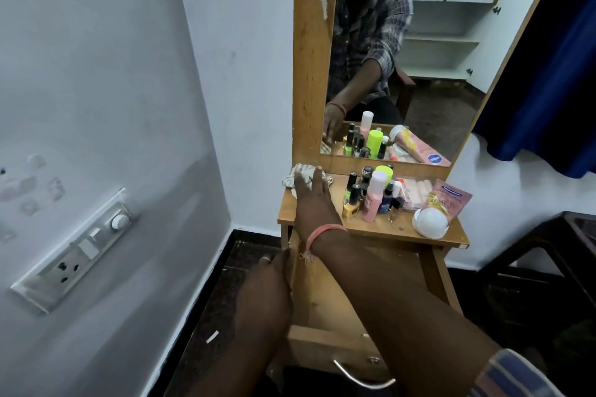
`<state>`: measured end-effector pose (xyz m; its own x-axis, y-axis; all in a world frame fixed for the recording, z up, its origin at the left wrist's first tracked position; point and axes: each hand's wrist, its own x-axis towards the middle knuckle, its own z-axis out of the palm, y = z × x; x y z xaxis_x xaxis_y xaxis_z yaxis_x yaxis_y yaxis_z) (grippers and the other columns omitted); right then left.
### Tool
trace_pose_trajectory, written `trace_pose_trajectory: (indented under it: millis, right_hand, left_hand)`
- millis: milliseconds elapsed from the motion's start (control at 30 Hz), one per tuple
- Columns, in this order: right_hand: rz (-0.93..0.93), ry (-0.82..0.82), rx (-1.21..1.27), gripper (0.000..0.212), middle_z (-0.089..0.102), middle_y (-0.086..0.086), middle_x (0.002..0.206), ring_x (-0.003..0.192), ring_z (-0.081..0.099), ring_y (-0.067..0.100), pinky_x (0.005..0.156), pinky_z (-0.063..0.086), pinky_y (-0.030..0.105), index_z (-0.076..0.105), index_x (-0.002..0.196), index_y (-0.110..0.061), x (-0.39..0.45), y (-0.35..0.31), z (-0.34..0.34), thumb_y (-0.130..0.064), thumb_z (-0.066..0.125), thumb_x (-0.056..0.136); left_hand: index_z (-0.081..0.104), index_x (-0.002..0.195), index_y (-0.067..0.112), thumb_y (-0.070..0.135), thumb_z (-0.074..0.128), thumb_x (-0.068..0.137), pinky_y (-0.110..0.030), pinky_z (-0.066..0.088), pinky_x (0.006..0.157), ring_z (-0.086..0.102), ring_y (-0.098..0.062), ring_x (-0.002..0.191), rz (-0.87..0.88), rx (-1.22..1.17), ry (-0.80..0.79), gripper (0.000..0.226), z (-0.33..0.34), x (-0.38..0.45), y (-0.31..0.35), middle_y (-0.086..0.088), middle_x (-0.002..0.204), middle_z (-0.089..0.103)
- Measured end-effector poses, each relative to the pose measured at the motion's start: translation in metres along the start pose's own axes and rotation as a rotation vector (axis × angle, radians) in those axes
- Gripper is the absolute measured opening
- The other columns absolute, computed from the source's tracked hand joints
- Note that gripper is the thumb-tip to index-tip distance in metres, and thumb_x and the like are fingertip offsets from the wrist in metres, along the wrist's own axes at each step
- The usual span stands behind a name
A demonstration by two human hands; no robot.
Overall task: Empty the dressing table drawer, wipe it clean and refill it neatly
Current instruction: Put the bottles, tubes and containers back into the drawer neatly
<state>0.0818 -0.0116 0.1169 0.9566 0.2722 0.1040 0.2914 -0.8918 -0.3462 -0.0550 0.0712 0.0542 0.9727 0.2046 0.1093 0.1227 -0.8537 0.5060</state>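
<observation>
Progress: the open wooden drawer (325, 306) looks emptied; bottles and tubes (374, 193) crowd the tabletop (380, 229); wiping and refilling seem left.
Right hand (309, 190): straight fingers rest on the striped crumpled cloth (296, 172) at the tabletop's back-left corner.
Left hand (274, 271): at the drawer's left wall; grip unclear.
Hidden: forearm covers part of the drawer floor.
</observation>
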Motion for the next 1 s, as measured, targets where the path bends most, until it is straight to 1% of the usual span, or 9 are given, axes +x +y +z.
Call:
trace_pose_trajectory:
  millis: [100,200,267,367,467,633,767,900,1000]
  right_hand:
    - [-0.073,0.064,0.029,0.065,0.018,0.023,0.158,0.144,0.026,0.041,0.115,0.034,0.041,0.041,0.146,-0.010,-0.033,-0.002,-0.002,0.007,0.051,0.085]
    - [-0.161,0.147,0.083,0.040,0.048,0.020,0.131,0.114,0.053,0.038,0.096,0.048,0.040,0.063,0.119,-0.006,-0.068,0.002,0.006,0.006,0.052,0.081]
    - [-0.155,0.181,0.188,0.028,0.057,0.012,0.113,0.101,0.058,0.029,0.088,0.050,0.036,0.067,0.106,-0.011,-0.088,0.009,0.010,-0.002,0.052,0.084]
    - [-0.043,0.154,0.329,0.026,0.066,0.001,0.105,0.098,0.062,0.016,0.086,0.052,0.031,0.068,0.100,-0.021,-0.110,0.025,0.008,-0.015,0.045,0.088]
    - [0.062,0.206,0.380,0.025,0.069,-0.009,0.097,0.091,0.063,0.008,0.078,0.053,0.025,0.068,0.096,-0.028,-0.119,0.049,0.000,-0.018,0.047,0.088]
    - [0.250,0.345,0.530,0.011,0.068,-0.009,0.083,0.076,0.060,0.000,0.057,0.038,0.013,0.066,0.091,-0.024,-0.115,0.084,-0.031,-0.017,0.059,0.095]
    - [0.305,0.468,0.597,0.004,0.067,-0.006,0.082,0.076,0.060,0.001,0.060,0.040,0.014,0.066,0.090,-0.019,-0.104,0.103,-0.044,-0.016,0.065,0.093]
    - [0.358,0.492,0.614,0.005,0.066,-0.008,0.082,0.079,0.062,0.004,0.063,0.045,0.016,0.066,0.092,-0.020,-0.101,0.109,-0.038,-0.015,0.065,0.093]
    - [0.390,0.502,0.610,0.006,0.067,-0.009,0.084,0.081,0.063,0.003,0.063,0.045,0.013,0.067,0.099,-0.021,-0.101,0.113,-0.027,-0.018,0.066,0.093]
  left_hand:
    - [0.054,0.138,0.038,0.019,0.051,0.091,-0.043,0.058,0.081,0.067,-0.024,0.105,0.008,-0.025,0.031,0.050,-0.003,0.004,-0.001,0.000,0.118,0.065]
    - [0.052,0.136,0.038,0.022,0.049,0.090,-0.043,0.058,0.076,0.066,-0.024,0.101,0.007,0.007,0.031,0.050,-0.001,0.000,-0.001,0.001,0.111,0.066]
    - [0.052,0.133,0.037,0.022,0.049,0.090,-0.041,0.056,0.073,0.065,-0.024,0.100,0.029,0.057,0.026,0.046,-0.002,-0.002,0.001,0.001,0.109,0.065]
    - [0.055,0.128,0.030,0.023,0.058,0.086,-0.039,0.053,0.074,0.062,-0.026,0.107,0.042,0.167,-0.024,0.042,-0.008,-0.001,0.007,-0.001,0.117,0.061]
    - [0.059,0.121,0.028,0.028,0.063,0.082,-0.040,0.055,0.078,0.062,-0.026,0.107,0.072,0.196,-0.036,0.039,-0.015,0.005,0.017,-0.001,0.114,0.062]
    - [0.069,0.110,0.026,0.024,0.059,0.092,-0.036,0.056,0.071,0.068,-0.023,0.091,0.130,-0.020,0.138,0.021,-0.013,0.029,0.037,0.000,0.099,0.071]
    - [0.071,0.125,0.022,0.020,0.059,0.100,-0.033,0.057,0.084,0.070,-0.017,0.096,0.110,-0.270,0.178,0.027,-0.010,0.060,0.064,0.000,0.117,0.074]
    - [0.069,0.127,0.020,0.019,0.064,0.099,-0.026,0.050,0.082,0.066,-0.013,0.095,0.063,-0.365,0.167,0.028,-0.001,0.079,0.088,0.002,0.119,0.074]
    - [0.068,0.127,0.023,0.024,0.071,0.096,-0.033,0.055,0.088,0.067,-0.013,0.096,0.039,-0.378,0.133,0.032,0.010,0.088,0.100,0.004,0.122,0.073]
